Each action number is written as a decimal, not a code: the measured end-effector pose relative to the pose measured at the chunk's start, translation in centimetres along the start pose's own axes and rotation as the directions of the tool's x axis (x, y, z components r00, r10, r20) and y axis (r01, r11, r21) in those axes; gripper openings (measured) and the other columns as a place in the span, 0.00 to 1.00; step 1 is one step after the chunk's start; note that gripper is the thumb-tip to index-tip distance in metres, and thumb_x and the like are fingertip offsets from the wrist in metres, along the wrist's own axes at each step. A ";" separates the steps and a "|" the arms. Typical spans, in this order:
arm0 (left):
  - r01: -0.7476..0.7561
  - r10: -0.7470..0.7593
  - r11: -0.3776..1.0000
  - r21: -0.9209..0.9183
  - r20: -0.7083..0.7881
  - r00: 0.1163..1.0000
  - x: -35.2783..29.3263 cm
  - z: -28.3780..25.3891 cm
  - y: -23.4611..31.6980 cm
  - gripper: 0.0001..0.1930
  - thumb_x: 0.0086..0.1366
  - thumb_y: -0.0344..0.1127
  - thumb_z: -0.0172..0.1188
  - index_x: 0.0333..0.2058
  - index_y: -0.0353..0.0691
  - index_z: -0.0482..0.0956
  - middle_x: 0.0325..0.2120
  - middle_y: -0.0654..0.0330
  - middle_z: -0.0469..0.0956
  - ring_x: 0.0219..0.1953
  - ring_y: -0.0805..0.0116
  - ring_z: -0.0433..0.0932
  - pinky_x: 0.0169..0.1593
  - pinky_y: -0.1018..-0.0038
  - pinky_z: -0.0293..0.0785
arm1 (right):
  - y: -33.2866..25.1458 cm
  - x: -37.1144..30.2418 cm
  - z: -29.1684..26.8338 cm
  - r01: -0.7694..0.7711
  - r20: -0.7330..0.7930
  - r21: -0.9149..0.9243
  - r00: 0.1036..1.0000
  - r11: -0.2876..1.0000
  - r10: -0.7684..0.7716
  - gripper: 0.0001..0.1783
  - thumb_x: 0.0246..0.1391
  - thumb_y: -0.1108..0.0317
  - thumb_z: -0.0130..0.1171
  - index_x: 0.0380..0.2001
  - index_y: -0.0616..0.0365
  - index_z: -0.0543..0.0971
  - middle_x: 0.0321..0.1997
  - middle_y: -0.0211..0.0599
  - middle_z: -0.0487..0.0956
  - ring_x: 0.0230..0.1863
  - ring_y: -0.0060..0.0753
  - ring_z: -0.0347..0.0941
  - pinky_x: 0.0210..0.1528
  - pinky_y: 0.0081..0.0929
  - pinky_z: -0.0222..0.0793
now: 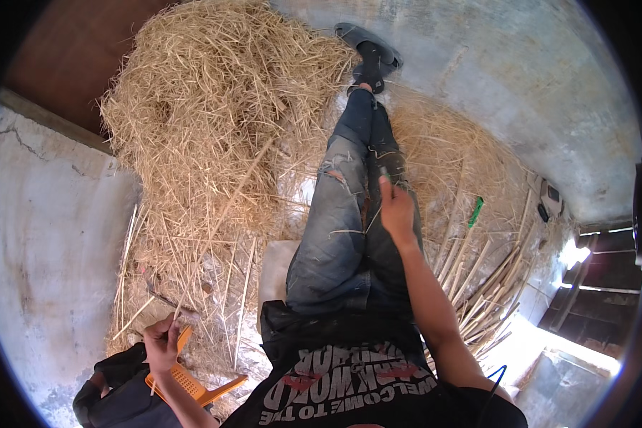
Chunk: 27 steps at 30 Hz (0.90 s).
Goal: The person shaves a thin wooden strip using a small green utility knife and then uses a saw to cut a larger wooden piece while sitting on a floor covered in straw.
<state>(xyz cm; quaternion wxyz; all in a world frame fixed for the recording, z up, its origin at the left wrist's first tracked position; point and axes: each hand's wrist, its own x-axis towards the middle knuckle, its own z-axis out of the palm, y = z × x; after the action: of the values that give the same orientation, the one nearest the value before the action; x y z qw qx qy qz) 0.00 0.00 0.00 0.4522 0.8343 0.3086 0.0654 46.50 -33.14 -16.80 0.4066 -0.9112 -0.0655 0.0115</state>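
A great heap of dry straw (207, 107) lies left of the outstretched ripped jeans (328, 214), cut sticks (488, 292) to their right. An orange plastic chair (217, 390) stands lower left; near it the left hand (161, 344) curls narrow, contents unclear. Above the thighs, the right hand (397, 210) grips a small greyish piece (384, 172).

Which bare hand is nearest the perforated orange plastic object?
The left hand, at lower left, its forearm overlapping the orange object in view; the right hand is farther off, over the ripped blue denim jeans.
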 end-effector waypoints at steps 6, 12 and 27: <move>-0.040 0.043 0.997 -0.065 0.040 0.998 6.8 13.9 1.9 0.11 0.73 0.30 0.57 0.47 0.31 0.84 0.20 0.68 0.73 0.21 0.81 0.65 0.24 0.76 0.61 | -5.1 -0.6 -4.1 0.056 0.129 0.066 0.990 0.996 -0.065 0.31 0.65 0.41 0.54 0.27 0.63 0.81 0.28 0.62 0.79 0.36 0.67 0.78 0.38 0.52 0.72; -0.221 0.218 0.975 0.018 0.112 0.970 15.3 25.4 8.5 0.09 0.69 0.33 0.59 0.39 0.35 0.85 0.22 0.43 0.78 0.22 0.51 0.79 0.30 0.64 0.73 | -6.7 -6.1 -1.8 0.240 0.378 -0.025 0.901 0.970 -0.214 0.31 0.65 0.41 0.53 0.28 0.62 0.82 0.27 0.59 0.80 0.34 0.65 0.79 0.38 0.55 0.74; -0.230 0.192 0.965 0.125 0.259 0.946 15.3 23.9 7.7 0.08 0.68 0.33 0.60 0.36 0.36 0.84 0.23 0.41 0.77 0.25 0.42 0.79 0.32 0.60 0.74 | -6.2 -9.3 2.0 0.390 0.453 -0.084 0.835 0.917 -0.313 0.32 0.64 0.39 0.52 0.25 0.60 0.82 0.23 0.54 0.80 0.28 0.62 0.80 0.34 0.53 0.76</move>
<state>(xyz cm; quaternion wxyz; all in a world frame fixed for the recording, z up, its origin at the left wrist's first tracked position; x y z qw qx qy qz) 25.04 -11.40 -10.35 0.4115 0.8966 0.1631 -0.0138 36.47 -28.76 -13.89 0.2967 -0.8897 -0.3210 0.1315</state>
